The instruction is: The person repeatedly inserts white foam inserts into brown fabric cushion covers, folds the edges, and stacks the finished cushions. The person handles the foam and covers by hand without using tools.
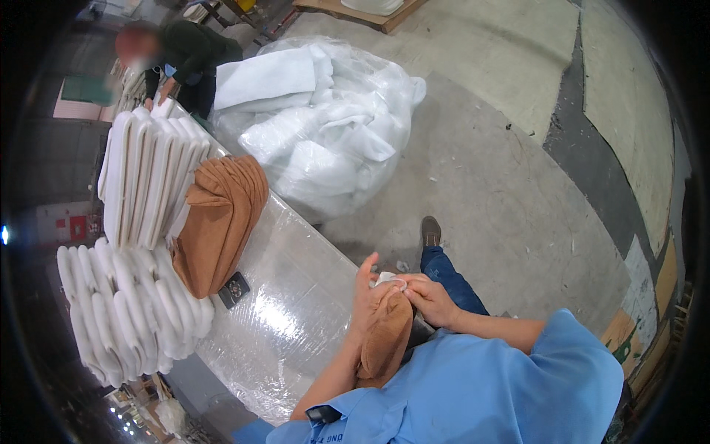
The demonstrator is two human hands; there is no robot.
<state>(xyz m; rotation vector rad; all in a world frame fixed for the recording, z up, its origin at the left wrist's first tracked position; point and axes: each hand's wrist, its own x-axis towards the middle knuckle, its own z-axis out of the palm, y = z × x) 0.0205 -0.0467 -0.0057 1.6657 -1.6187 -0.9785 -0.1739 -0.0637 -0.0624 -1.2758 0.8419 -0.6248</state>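
Observation:
Close against my body, a brown fabric cushion cover (387, 337) lies along my left forearm, its end held between both hands. My left hand (369, 294) grips that end, with one finger sticking up. Beside it, my right hand (433, 300) pinches at the same end with bent fingers. A bit of white material (387, 278) shows between the hands; whether it is lining or padding I cannot tell. Left of me, a stack of folded brown covers (222, 218) lies on the plastic-wrapped table (285, 296), leaning against piles of white pads.
White cushion pads (148, 177) are stacked at the table's left, with more pads (122, 314) below them. A small black device (234, 289) lies by the brown covers. A big clear bag of white padding (325, 140) stands beyond the table. Another person (196, 55) bends at the far end.

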